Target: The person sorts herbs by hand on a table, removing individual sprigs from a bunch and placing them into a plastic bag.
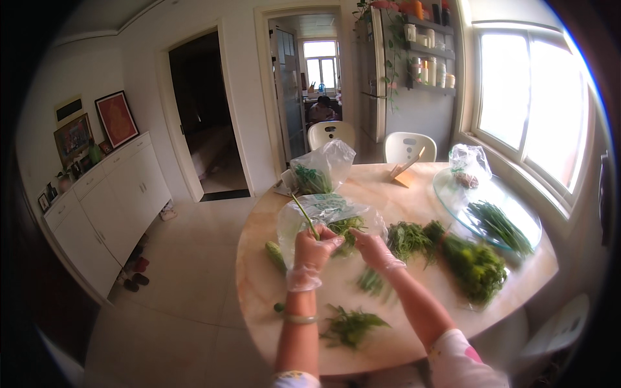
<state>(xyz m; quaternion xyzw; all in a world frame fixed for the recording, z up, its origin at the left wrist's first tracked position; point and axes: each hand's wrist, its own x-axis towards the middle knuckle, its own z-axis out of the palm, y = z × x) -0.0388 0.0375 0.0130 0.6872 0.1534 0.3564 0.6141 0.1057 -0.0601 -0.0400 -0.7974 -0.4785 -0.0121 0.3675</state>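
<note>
My left hand [310,252], in a clear disposable glove, grips a thin green stem [303,213] that slants up past the thumb. Close to its right is my gloved right hand [374,250], fingers bent toward the left fingertips; whether it pinches anything is unclear. Behind both hands an opened clear plastic bag [293,220] holds stringy greens [347,224]. Below the right wrist lie blurred green stems [371,281]. A small heap of leaves [353,326] sits nearer me, between my forearms. More thin greens [406,240] lie right of the right hand.
A leafy bunch [478,269] lies at the right, near a round glass plate [444,196] bearing long green stalks [499,225] and a tied bag [469,165]. A cucumber-like vegetable [275,254] is at left. Behind stand another bag of greens [322,167], a wooden holder [402,178] and chairs [410,145].
</note>
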